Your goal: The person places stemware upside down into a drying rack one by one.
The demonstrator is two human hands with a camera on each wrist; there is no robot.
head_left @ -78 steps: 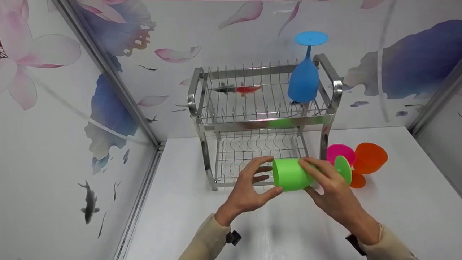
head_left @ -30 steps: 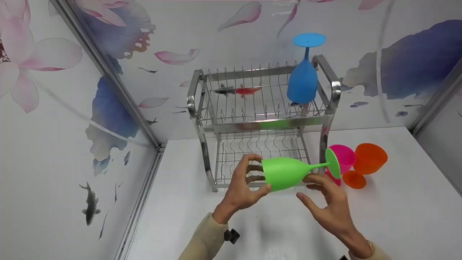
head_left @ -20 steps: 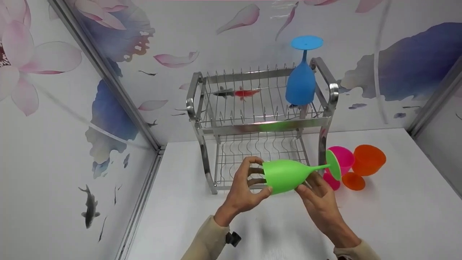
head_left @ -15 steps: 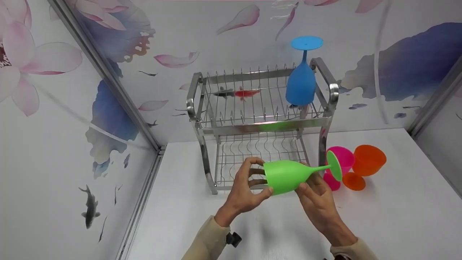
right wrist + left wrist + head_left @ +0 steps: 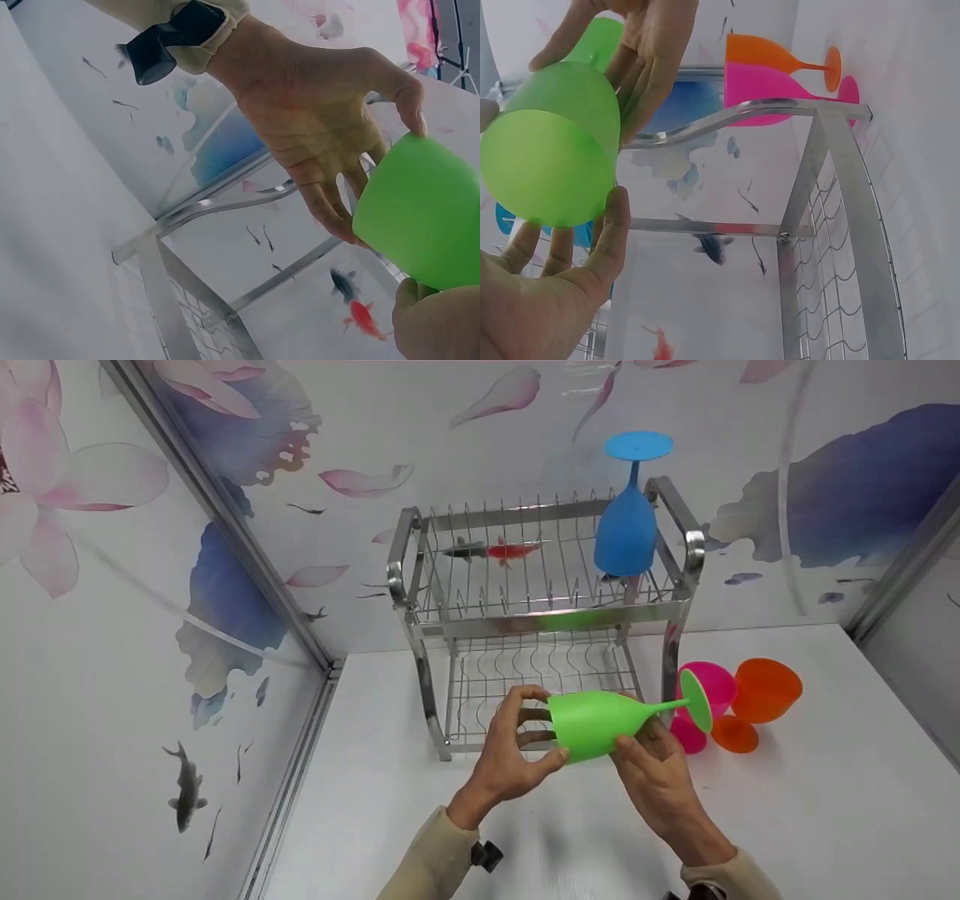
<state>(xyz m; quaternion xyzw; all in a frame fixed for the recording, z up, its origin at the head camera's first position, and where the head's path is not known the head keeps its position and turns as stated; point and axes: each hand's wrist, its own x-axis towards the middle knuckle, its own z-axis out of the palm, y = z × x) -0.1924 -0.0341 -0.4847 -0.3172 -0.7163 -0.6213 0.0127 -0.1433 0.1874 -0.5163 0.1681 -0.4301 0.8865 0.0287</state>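
Note:
A light green plastic goblet (image 5: 596, 724) lies sideways in the air in the head view, its mouth to the left and its foot to the right. My left hand (image 5: 506, 750) holds it at the rim, thumb below and fingers above. From underneath, my right hand (image 5: 660, 780) grips the bowl near the stem, thumb in front and the other fingers mostly hidden behind. In the left wrist view the goblet's mouth (image 5: 547, 169) faces the camera, between the left hand (image 5: 547, 300) and the right hand (image 5: 656, 52). The right wrist view shows the left hand's (image 5: 315, 120) fingertips at the rim.
Behind the hands stands a two-tier metal dish rack (image 5: 555, 622). A blue goblet (image 5: 626, 536) sits upside down on its upper tier, at the right. Right of the rack, a pink goblet (image 5: 709, 690) and an orange goblet (image 5: 766, 690) stand on the white table (image 5: 825, 810).
The goblet has shifted left and its foot has swung into view. My right hand released its grip from above, opened, then took the bowl again from below. The last half second shows almost no motion.

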